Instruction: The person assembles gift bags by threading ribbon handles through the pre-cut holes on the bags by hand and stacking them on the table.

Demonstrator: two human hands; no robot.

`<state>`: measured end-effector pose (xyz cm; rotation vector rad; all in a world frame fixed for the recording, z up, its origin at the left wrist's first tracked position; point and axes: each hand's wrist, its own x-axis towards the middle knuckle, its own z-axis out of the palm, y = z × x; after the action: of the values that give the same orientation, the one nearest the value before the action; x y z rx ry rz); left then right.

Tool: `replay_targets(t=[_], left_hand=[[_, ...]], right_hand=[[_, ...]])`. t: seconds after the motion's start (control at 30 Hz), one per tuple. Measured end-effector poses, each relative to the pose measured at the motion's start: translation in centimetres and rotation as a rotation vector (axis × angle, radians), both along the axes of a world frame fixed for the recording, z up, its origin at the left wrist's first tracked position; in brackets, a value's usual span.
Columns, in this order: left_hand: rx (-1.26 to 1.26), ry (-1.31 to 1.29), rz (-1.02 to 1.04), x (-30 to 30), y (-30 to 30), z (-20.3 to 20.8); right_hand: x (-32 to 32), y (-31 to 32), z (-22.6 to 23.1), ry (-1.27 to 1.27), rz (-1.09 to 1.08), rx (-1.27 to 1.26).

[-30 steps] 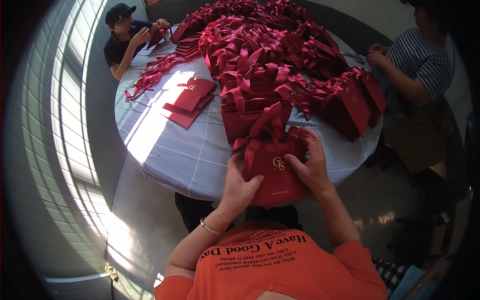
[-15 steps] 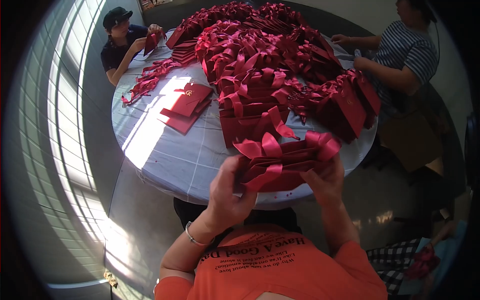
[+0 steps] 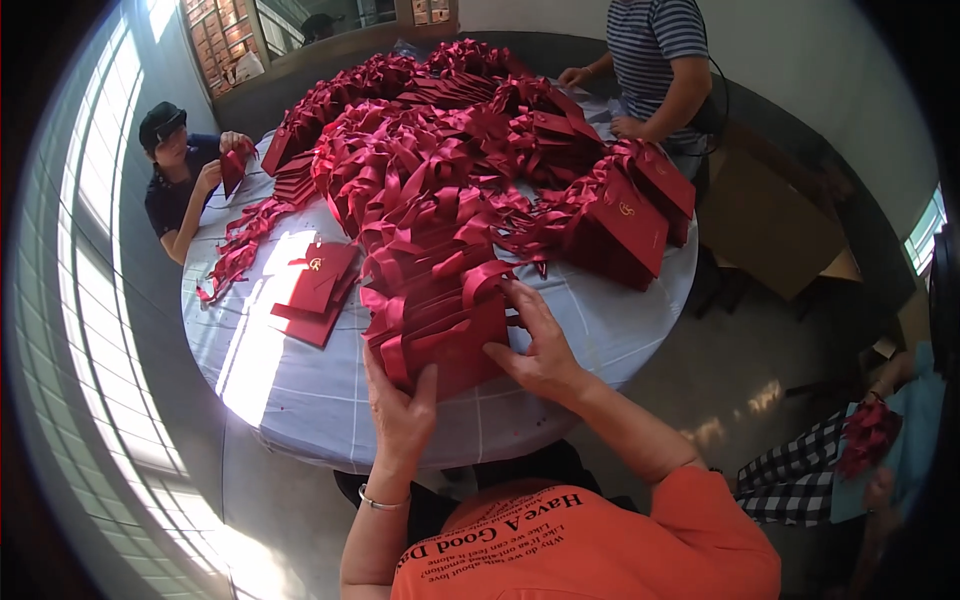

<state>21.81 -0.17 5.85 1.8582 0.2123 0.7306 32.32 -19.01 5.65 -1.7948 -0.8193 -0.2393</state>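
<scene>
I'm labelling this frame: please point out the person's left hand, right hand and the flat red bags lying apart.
left hand [image 3: 400, 410]: head view, back of hand.
right hand [image 3: 540, 350]: head view, knuckles.
flat red bags [image 3: 318, 290]: head view, top bag's face.

Probably packing workshop: heaped red gift bags [image 3: 440, 190]
</scene>
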Motion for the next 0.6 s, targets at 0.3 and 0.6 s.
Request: replay_targets(t=[0.3, 0.6], left_hand=[[0.073, 0.011, -0.05, 0.6, -0.4, -0.2], [0.013, 0.04, -0.106, 1.5, 1.3, -0.5]], right_hand=[[-1.8, 0.6, -1.0, 0.18, 0.093, -0.06], [-0.8, 1.3, -1.2, 0.083, -0.051, -0.264]])
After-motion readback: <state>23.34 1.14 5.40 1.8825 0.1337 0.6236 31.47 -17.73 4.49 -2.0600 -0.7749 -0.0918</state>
